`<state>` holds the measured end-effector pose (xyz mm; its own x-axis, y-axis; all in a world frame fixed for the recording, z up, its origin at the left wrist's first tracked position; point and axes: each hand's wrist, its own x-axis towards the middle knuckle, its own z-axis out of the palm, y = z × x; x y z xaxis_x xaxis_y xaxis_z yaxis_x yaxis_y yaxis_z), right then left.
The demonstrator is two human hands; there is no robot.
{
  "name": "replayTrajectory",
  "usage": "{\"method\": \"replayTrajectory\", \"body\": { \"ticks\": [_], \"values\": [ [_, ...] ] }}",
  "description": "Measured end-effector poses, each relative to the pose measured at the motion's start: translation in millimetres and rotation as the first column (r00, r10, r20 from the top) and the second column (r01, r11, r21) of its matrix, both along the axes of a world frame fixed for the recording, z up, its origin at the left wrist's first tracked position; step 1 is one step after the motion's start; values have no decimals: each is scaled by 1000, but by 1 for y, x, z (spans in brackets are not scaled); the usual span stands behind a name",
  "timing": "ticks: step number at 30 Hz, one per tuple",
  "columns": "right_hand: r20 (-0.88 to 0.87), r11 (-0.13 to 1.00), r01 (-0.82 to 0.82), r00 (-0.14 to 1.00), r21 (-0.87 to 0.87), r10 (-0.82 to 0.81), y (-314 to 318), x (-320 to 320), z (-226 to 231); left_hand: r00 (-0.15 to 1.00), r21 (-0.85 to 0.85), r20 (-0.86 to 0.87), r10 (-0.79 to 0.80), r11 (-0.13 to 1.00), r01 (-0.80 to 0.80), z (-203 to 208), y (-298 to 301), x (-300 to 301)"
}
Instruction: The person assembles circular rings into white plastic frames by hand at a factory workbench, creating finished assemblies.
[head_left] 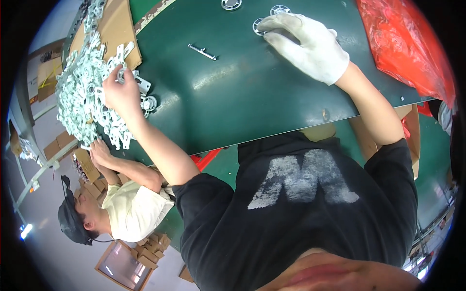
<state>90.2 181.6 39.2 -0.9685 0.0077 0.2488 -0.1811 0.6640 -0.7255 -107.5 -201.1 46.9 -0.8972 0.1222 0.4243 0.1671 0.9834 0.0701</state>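
On the left, my bare left hand (122, 94) is at the edge of a heap of pale grey-white parts (87, 92). Its thumb and forefinger close around a pale part with a ring-shaped end (122, 75). My right hand (313, 48), in a white glove, is at the far side of the green tabletop (228, 106). Its thumb and forefinger curve around the edge of a round spoked piece (256, 27), partly covered by the glove. Just beyond the glove lies a second round spoked piece (280, 9).
Another round piece (231, 4) lies at the far edge. A thin pale bar (202, 52) rests mid-table. Red plastic sheeting (405, 46) covers the right side. Cardboard (124, 31) lies beside the heap. At left, a co-worker (128, 208) has a hand (100, 153) at the heap's near edge.
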Motion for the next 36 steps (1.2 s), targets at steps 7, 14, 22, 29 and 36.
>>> {"method": "replayTrajectory", "body": {
  "ticks": [7, 14, 22, 29, 36],
  "values": [
    [-96, 997, 57, 994, 58, -52, -4, 2, -4, 645, 915, -19, -764, 247, 320, 6, 180, 99],
    [-47, 957, 287, 956, -47, -289, 23, -16, -14, 658, 488, -95, -747, 541, 685, -33, 229, 99],
    [165, 938, 302, 929, 170, -330, 35, -17, 0, 591, 420, 75, -803, 563, 712, -49, 226, 107],
    [348, 926, 116, 904, 359, -248, 17, -3, 11, 486, 798, -322, -813, 43, 601, -47, 219, 105],
    [420, 949, -30, 901, 313, -110, 15, -2, 18, 425, 493, -248, -870, 264, 829, -38, 218, 99]
  ]
}}
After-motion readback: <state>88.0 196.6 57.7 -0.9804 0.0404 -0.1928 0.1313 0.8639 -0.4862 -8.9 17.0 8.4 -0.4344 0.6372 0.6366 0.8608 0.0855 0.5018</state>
